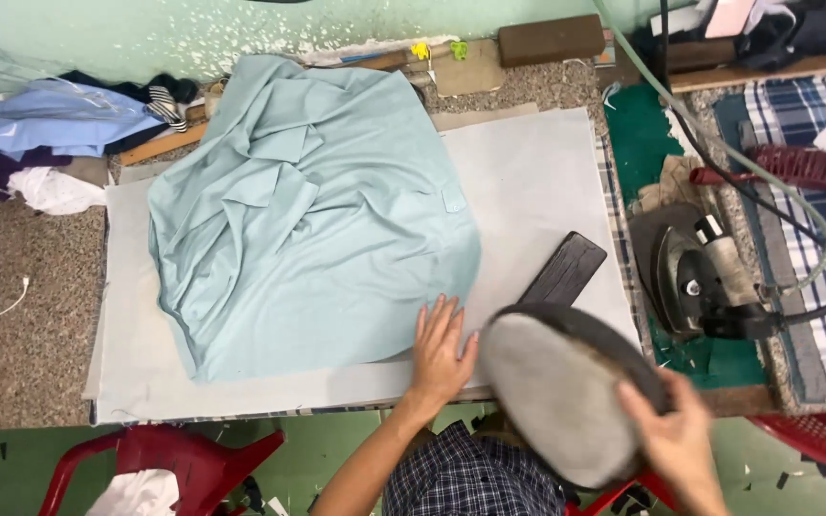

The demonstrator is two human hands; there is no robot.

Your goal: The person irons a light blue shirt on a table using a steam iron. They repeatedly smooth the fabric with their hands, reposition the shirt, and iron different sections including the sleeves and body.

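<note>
Left hand (440, 352) flat, fingers spread, palm down on the grey pressing cloth (528, 191), fingertips at the hem of the pale blue shirt (317, 220); it grips nothing. Right hand (673, 440) closed around the lower edge of an oval padded pressing pad (552, 397), grey face up, held tilted just right of the left hand and overhanging the near table (31, 325) edge. Shirt lies crumpled ahead-left of the left hand, collar at the far side, small pocket patch toward its right edge. Dark wooden block (566, 268) just beyond the pad, on the cloth. No containers visible; no readable labels, only small yellow-green tags (437, 50) at the far table edge beside a brown block (551, 40). Right of the right hand: iron (695, 277) on a green mat, hose and cable running off behind it, red brush (805, 167) on plaid fabric further out. Bare cloth between shirt and iron is the open room. Clothes pile (40, 124) far left. Red plastic chair (184, 459) below the near edge.
</note>
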